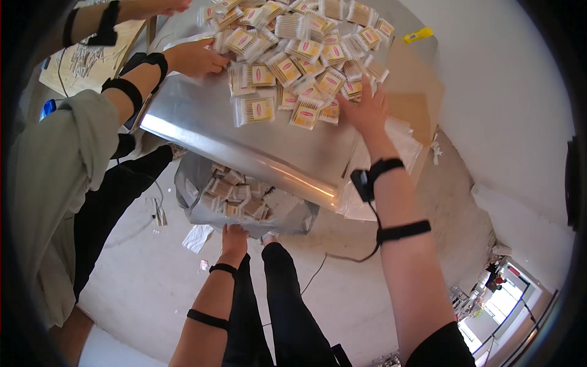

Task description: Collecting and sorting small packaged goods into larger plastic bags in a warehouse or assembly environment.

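Observation:
A heap of small clear packets (306, 52) with yellow labels, filled with thin sticks like cotton swabs, covers the far part of the metal table (202, 104). My right hand (367, 113) reaches over the tabletop with its fingers spread, at the right edge of the heap, holding nothing I can see. Below the table's near edge, a grey plastic bag (284, 214) gapes wide with several similar packets (238, 194) inside. My left hand (235, 240) is closed on the bag's near rim, its fingertips partly hidden.
A co-worker's hand (199, 58) touches the heap's left side; the other arm (131, 12) extends above it. Loose sticks lie on a wooden board (92, 58) at far left. Clear plastic bags (361, 189), brown cardboard (409, 113) and a yellow object (418, 35) are at right.

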Demonstrator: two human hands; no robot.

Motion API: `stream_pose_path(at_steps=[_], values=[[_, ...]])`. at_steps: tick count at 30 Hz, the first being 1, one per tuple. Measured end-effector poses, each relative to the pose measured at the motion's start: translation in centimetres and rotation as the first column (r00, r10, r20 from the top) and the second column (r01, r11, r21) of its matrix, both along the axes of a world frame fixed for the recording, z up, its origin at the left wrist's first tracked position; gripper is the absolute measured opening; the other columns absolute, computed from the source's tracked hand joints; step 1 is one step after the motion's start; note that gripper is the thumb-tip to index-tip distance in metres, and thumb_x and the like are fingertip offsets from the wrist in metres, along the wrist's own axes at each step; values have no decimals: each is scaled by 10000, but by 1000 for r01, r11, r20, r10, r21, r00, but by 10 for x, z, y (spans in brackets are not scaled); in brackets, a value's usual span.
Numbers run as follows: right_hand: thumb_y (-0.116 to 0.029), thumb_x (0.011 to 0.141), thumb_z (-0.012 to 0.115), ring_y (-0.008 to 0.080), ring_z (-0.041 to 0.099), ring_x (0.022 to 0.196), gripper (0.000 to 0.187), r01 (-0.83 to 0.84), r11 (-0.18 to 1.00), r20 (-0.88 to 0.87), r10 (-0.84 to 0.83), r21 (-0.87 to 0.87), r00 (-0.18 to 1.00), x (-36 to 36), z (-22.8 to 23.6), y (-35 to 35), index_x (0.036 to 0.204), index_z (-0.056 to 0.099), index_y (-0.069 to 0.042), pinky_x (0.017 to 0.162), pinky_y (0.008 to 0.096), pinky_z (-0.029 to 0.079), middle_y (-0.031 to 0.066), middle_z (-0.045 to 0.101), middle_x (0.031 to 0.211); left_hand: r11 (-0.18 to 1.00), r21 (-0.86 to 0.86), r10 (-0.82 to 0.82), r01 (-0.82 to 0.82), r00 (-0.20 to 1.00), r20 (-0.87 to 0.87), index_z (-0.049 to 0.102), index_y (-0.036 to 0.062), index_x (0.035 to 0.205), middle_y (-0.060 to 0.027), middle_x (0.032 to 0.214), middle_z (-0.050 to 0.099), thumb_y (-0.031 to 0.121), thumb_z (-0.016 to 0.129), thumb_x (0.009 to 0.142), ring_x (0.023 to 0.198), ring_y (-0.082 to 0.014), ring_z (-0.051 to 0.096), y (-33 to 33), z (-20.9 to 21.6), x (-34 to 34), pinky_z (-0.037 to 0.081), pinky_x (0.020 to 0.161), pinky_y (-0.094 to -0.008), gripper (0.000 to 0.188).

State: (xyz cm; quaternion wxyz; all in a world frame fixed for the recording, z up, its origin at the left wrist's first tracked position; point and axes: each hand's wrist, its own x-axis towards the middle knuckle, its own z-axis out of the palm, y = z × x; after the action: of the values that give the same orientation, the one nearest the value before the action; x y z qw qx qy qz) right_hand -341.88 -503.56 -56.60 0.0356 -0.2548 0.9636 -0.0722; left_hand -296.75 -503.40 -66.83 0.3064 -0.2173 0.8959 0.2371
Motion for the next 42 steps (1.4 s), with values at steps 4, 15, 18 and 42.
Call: stream_pose_path(at_steps=[4,15,18,42], values=[[-552,650,665,446,251,1254,896,84,995,214,-94,56,972,17,-4,-20,1383,279,-211,984,590,221,247,253,1375,997,49,51,-52,999,9,671,158,791,-65,881,572,133,521,755,996,-249,519,1,2,8,301,995,-486,157],[-354,686,694,449,300,1215,788,-294,956,213,287,-2,934,208,16,-3,1369,318,-238,982,615,170,227,313,1329,993,72,101,-99,994,-35,665,140,769,-70,858,567,112,514,739,970,-254,521,1,9,12,316,980,-491,157],[-281,708,680,442,306,1211,734,-373,927,257,368,-31,894,249,24,10,1357,342,-227,983,615,173,213,322,1323,994,42,103,-100,992,-76,664,136,705,-73,841,587,139,549,715,949,-267,538,-2,5,20,357,938,-492,115],[-478,703,654,436,193,1284,748,-146,989,104,143,29,984,82,-16,-65,1344,349,-243,958,631,230,207,223,1405,970,109,225,-216,970,-86,657,153,789,-59,876,572,79,501,727,999,-261,516,-5,5,25,300,991,-492,183]])
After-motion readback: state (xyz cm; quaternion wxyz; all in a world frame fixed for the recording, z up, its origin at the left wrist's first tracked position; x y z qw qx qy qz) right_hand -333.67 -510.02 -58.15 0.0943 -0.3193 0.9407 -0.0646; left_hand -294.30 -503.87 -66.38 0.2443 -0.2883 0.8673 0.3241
